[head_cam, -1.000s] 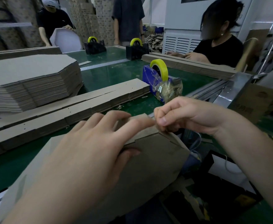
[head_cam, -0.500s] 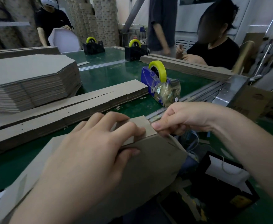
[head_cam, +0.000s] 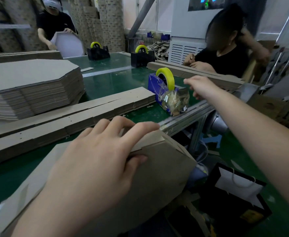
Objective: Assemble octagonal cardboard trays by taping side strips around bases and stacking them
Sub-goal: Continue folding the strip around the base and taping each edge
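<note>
Tray of brown octagonal cardboard (head_cam: 157, 177), part-built, at near edge of green bench (head_cam: 116, 79). Gripped at a strip corner with left hand (head_cam: 95, 165). Judged joint untaped, stacking undone. Stretched right hand (head_cam: 200, 86), loose and empty, toward blue tape dispenser with yellow roll (head_cam: 155, 89). Farther: flat strip piles (head_cam: 72, 117), stacked octagonal bases (head_cam: 31, 82), black-shirted worker (head_cam: 225, 57).
</note>
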